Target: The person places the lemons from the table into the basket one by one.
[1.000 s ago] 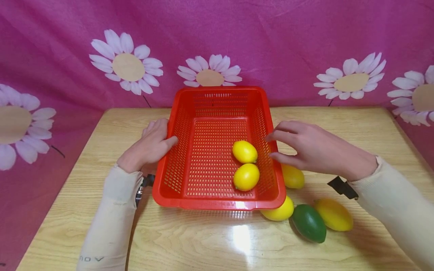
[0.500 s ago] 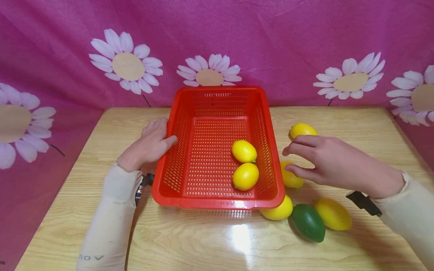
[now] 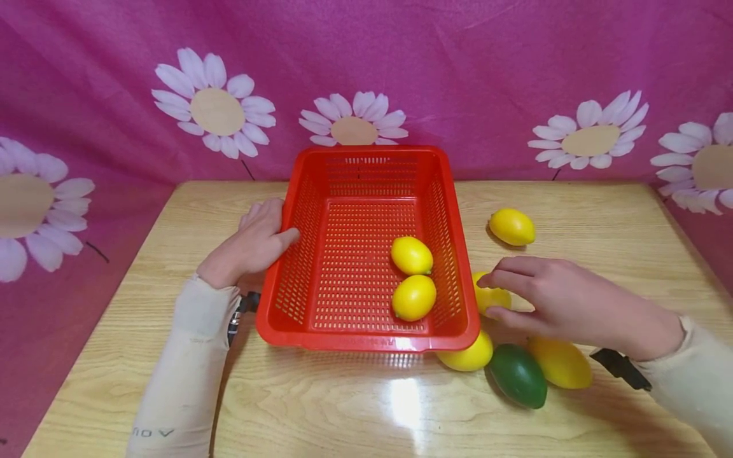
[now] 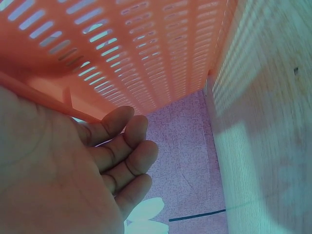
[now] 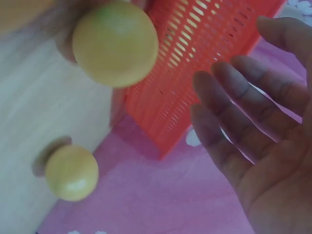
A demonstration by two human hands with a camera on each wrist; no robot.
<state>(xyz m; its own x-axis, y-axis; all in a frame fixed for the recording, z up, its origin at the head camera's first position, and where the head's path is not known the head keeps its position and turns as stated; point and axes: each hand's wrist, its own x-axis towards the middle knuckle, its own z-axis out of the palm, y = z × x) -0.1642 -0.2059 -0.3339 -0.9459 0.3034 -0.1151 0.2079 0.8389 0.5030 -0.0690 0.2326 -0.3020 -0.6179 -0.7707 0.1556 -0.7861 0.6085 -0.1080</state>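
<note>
Beside the red basket's (image 3: 366, 254) right wall: right hand (image 3: 564, 304) hovering over a yellow lemon (image 3: 491, 297) on the table (image 3: 355, 407), fingers spread wide, holding nothing. Left hand (image 3: 252, 245) flat against the basket's left rim, fingers relaxed. Likely trouble: a glancing touch rolling the lemon into the neighbouring green fruit (image 3: 518, 375), or knuckles bumping the basket wall.

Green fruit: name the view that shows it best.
The head view. There the green fruit lies whole on the table, by the basket's near right corner, between two yellow fruits and below the right hand. The left wrist view shows only basket wall and palm; the right wrist view shows no green fruit.
</note>
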